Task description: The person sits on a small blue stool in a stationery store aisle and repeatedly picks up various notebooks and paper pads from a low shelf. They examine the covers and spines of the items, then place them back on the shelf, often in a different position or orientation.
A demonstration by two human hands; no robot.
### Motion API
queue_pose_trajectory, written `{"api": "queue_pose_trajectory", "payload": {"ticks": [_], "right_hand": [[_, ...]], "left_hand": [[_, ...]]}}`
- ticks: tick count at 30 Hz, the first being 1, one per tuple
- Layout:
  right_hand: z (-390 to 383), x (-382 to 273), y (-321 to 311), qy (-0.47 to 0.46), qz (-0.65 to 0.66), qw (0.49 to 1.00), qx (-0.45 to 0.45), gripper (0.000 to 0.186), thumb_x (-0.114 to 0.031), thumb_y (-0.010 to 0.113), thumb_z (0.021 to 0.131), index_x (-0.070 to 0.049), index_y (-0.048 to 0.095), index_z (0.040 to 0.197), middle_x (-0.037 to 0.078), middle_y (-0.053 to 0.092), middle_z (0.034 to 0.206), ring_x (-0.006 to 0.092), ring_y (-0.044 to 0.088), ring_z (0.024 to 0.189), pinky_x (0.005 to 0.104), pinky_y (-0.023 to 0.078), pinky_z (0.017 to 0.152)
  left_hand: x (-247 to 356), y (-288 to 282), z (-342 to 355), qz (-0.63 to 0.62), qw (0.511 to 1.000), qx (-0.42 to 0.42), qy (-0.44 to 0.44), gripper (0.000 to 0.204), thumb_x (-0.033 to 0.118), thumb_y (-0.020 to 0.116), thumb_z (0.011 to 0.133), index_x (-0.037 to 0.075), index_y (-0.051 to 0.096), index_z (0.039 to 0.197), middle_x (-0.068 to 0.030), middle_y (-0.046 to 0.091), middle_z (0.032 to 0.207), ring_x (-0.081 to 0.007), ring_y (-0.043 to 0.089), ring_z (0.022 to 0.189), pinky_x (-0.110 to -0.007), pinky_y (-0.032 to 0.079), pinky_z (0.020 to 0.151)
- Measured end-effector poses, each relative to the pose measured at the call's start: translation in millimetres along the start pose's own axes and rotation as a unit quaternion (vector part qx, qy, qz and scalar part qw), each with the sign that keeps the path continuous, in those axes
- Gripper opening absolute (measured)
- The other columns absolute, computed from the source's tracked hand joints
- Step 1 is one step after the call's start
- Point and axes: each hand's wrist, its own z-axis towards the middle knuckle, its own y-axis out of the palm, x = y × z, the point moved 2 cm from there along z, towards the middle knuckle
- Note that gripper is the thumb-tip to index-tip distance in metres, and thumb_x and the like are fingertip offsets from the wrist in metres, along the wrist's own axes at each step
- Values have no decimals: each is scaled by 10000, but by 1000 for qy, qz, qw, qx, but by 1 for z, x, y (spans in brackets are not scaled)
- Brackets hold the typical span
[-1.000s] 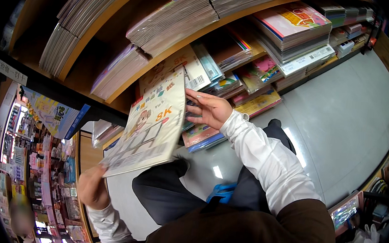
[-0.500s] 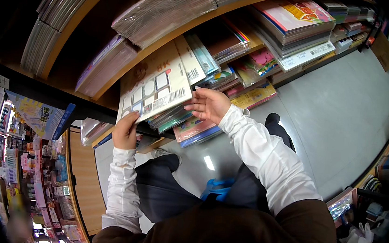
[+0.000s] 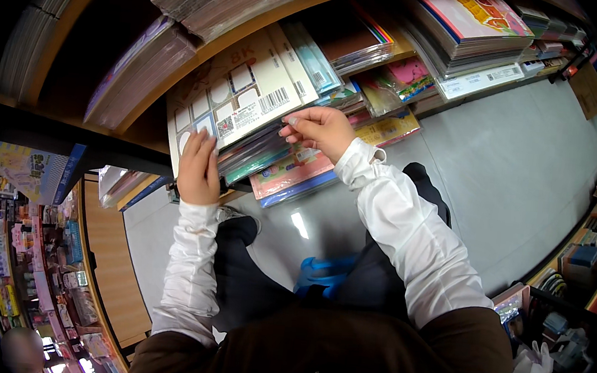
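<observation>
A cream paper pad (image 3: pixel 260 104) with printed frame shapes and a barcode lies on top of a stack on the lower shelf, sticking out toward me. My left hand (image 3: pixel 200 168) rests with its fingers stretched out on the pad's near left corner. At the pad's near right edge, my right hand (image 3: pixel 321 133) has its thumb and fingertips pinched together; what lies between them is too small to make out. Directly below the pad are plastic-wrapped packs (image 3: pixel 255 155), their edges showing. A pink pack (image 3: pixel 293 171) sits lower, over a blue one.
Above my hands runs a wooden shelf edge (image 3: pixel 256 28) bearing wrapped stacks. Right of the pad are brown paper packs (image 3: pixel 348 40) and a tall paper stack (image 3: pixel 472 23). A blue stool (image 3: pixel 322 274) shows between my legs on the grey floor (image 3: pixel 502 163). Goods racks stand at left.
My left hand has gone from gripping the pad's corner to lying with straight fingers on it. My right hand's fingers have closed to a pinch at the pad's edge. The view has shifted slightly.
</observation>
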Motion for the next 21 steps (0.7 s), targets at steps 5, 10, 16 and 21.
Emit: {"api": "queue_pose_trajectory", "payload": {"ticks": [5, 10, 16, 21], "right_hand": [[9, 2, -8, -11, -14, 1000, 12, 193, -157, 513, 797, -10, 564, 912, 53, 608, 832, 77, 551, 695, 180, 419, 588], [14, -2, -6, -34, -59, 998, 1, 218, -200, 539, 782, -2, 581, 863, 59, 613, 788, 89, 553, 681, 194, 413, 578], [29, 10, -1, -78, -114, 990, 35, 224, -226, 622, 717, -13, 631, 783, 63, 619, 685, 94, 563, 601, 216, 438, 556], [28, 9, -8, -81, -122, 988, 54, 185, -167, 623, 715, 6, 622, 781, 67, 615, 673, 105, 571, 607, 216, 449, 569]], "left_hand": [[38, 41, -43, -146, 987, -54, 47, 198, -75, 512, 634, -21, 527, 825, -157, 533, 836, -313, 512, 812, -369, 395, 749], [-10, 150, -131, -202, 931, -295, -79, 351, 35, 557, 677, 33, 498, 1023, -186, 461, 1077, -328, 427, 1015, -356, 351, 866], [-58, 231, -166, -42, 911, -388, -136, 752, 158, 657, 620, 22, 250, 1238, -243, 258, 1258, -361, 306, 1142, -350, 289, 943], [-69, 256, -152, 24, 863, -460, -208, 897, 248, 710, 562, 77, 200, 1280, -168, 194, 1317, -349, 206, 1202, -339, 219, 989]]}}
